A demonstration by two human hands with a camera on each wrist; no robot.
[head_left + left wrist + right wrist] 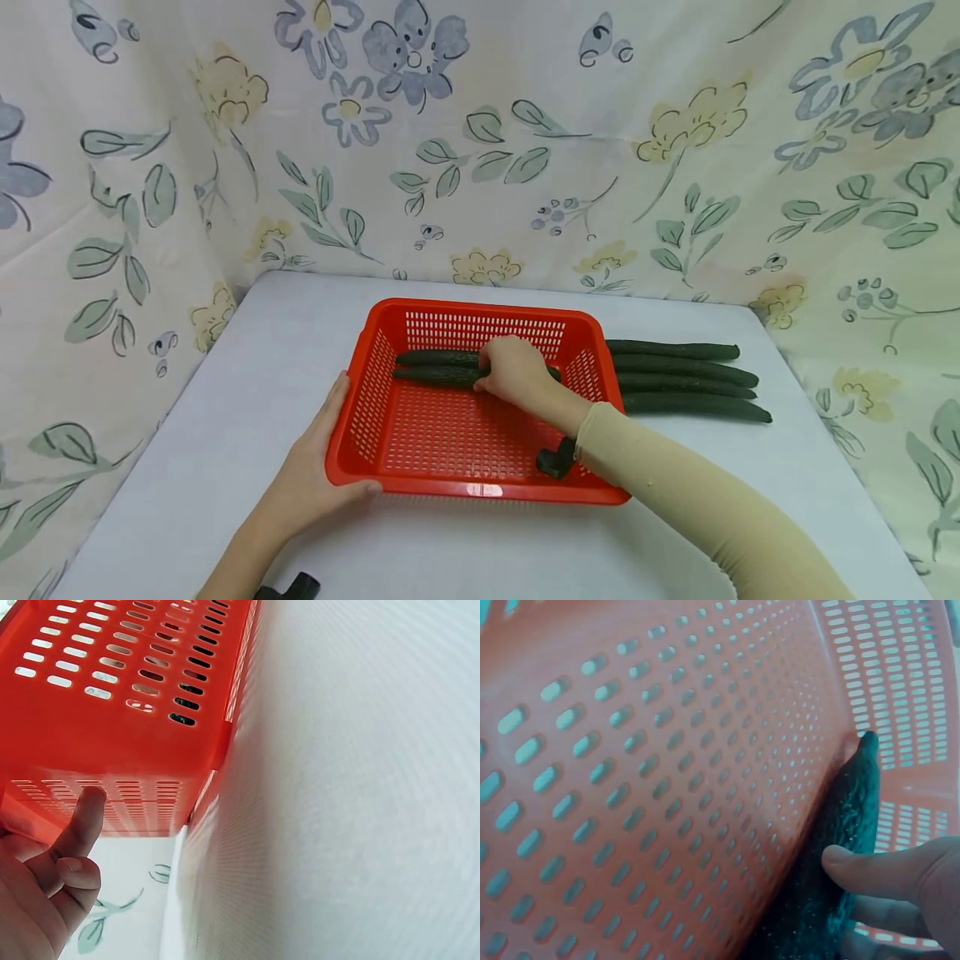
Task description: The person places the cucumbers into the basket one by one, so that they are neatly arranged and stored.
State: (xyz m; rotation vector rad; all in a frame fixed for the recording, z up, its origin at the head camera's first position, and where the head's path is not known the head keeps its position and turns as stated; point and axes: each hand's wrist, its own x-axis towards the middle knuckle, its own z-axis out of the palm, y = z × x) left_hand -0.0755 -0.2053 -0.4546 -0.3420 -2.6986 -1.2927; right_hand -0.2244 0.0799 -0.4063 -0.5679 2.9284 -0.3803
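Observation:
A red plastic basket [480,490] with slotted walls stands on the table. Two dark green cucumbers [435,375] lie side by side in it along the far wall. My right hand [516,371] reaches inside and grips the nearer one; in the right wrist view the thumb presses on the cucumber [840,825], and the other fingers are partly hidden behind it. At the basket's near left corner, my left hand [315,471] touches the outside with fingers extended along the left wall and thumb along the front. The left wrist view shows its fingers [82,817] against the slotted wall.
Several more cucumbers [690,381] lie in a row on the table just right of the basket, their left ends hidden by its wall. A white cloth covers the table [285,333]. Flower-patterned fabric [480,167] hangs behind and at both sides.

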